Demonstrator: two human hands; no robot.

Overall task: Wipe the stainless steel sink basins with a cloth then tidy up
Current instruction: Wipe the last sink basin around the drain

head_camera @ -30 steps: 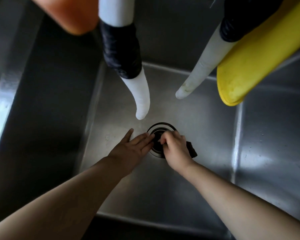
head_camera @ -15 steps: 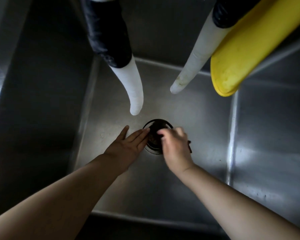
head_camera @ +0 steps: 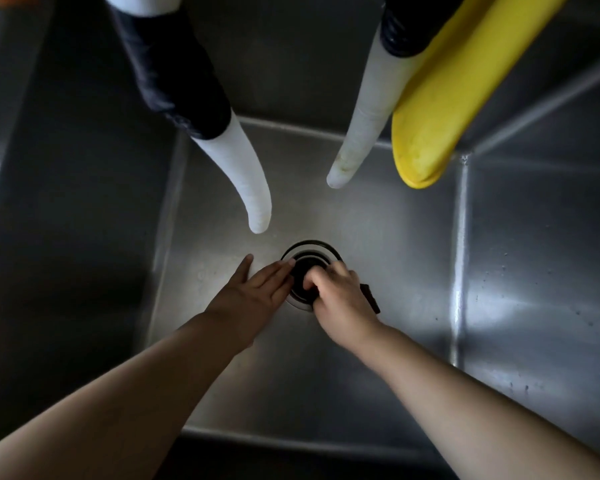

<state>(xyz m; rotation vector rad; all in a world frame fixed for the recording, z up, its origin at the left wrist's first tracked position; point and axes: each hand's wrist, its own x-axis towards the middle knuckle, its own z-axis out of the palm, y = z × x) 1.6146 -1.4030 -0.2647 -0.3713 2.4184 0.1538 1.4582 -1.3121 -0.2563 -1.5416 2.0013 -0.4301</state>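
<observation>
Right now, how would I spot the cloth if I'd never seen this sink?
Look at the sink floor and find the round drain in the middle. The right hand is curled over the drain's right side, and the cloth is the dark bit poking out from under it. Nothing else down there is dark and soft; the hoses are white.

The right hand [head_camera: 340, 299] covers most of the dark cloth [head_camera: 370, 297]; only a corner shows beside the drain [head_camera: 309, 261]. Both hands hide the drain's near rim. The two hoses [head_camera: 239, 174] and the yellow item [head_camera: 440, 109] above the drain are cut off by the top edge. Both forearms run off the bottom edge.
</observation>
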